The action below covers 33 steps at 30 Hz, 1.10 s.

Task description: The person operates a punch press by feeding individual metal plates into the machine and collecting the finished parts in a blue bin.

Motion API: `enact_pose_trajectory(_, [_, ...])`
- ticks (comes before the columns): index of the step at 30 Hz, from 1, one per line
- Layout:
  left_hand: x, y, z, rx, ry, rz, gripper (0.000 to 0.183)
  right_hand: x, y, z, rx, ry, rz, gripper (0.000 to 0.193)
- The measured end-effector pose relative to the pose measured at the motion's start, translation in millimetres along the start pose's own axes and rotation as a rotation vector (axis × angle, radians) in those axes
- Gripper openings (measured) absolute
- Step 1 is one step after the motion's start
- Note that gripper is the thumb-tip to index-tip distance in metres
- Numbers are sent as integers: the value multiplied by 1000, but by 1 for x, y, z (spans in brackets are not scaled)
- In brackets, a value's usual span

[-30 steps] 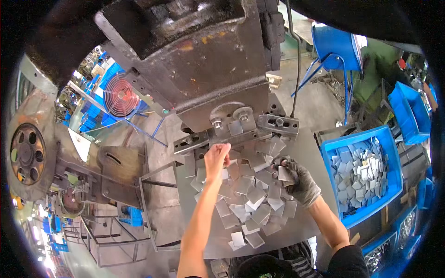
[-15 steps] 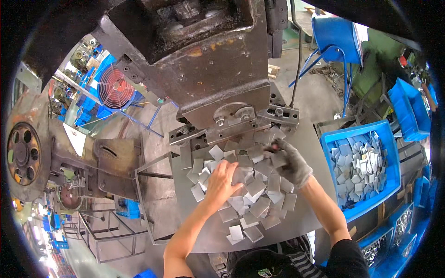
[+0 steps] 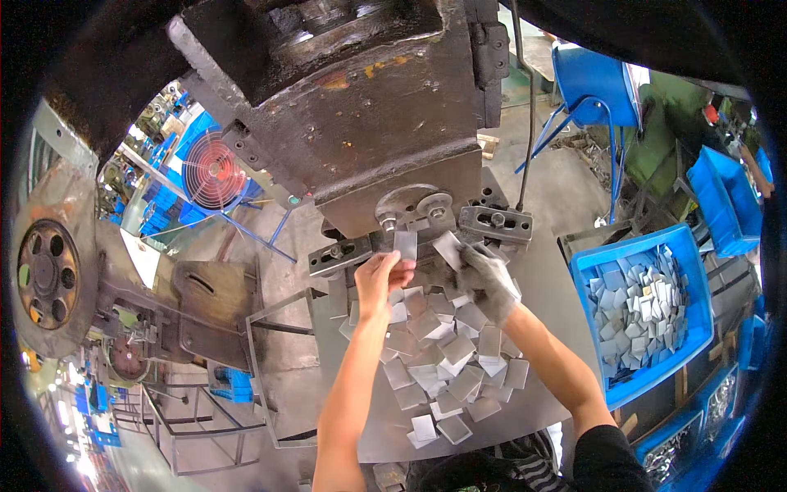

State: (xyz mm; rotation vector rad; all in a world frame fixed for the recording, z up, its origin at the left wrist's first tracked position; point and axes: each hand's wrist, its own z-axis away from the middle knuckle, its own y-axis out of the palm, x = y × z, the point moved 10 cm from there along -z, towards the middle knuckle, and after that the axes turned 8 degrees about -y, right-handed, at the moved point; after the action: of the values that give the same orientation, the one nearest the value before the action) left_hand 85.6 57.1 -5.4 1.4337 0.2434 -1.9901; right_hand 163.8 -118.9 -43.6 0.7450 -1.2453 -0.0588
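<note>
My bare left hand (image 3: 380, 283) pinches a small rectangular metal plate (image 3: 406, 245) and holds it up just in front of the press tooling (image 3: 416, 205). To its right, my gloved right hand (image 3: 487, 283) grips another metal plate (image 3: 448, 250) between thumb and fingers, tilted, near the tooling's right side. The grey glove covers the fingers in part. Below both hands, a loose heap of similar plates (image 3: 465, 382) lies spread over the metal table (image 3: 548, 361), several overlapping one another.
A blue crate (image 3: 703, 316) full of small plates stands at the right of the table. The press's heavy body (image 3: 385, 123) rises directly ahead. Clamp blocks (image 3: 497, 223) flank the tooling. Further off are a blue chair (image 3: 594, 86) and a red-and-blue fan (image 3: 213, 170).
Both hands have moved from the heap up toward the press tooling. My left hand has picked up a plate and raised it; the right hand has shifted left with its plate.
</note>
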Motion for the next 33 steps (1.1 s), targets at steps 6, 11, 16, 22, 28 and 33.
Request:
enact_pose_trajectory(6, [28, 20, -35, -30, -123, 181, 17, 9, -19, 68, -125, 221, -280, 24])
enact_pose_trajectory(11, [36, 20, -39, -69, -154, 255, 22, 12, -16, 80, -47, 223, -432, 17])
enact_pose_trajectory(16, [32, 13, -27, 101, -244, 211, 29, 6, -7, 82, -25, 330, -536, 16])
enact_pose_trajectory(22, [34, -7, 45, 92, 129, -835, 33, 5, -26, 83, -36, 345, -550, 14])
enact_pose_trajectory(28, [23, 2, 88, -9, 515, -1270, 43, -26, -4, 49, -82, 429, -547, 20])
enact_pose_trajectory(33, [16, 5, 84, -27, 483, -1454, 26, -30, 61, 1, -115, 489, -275, 31])
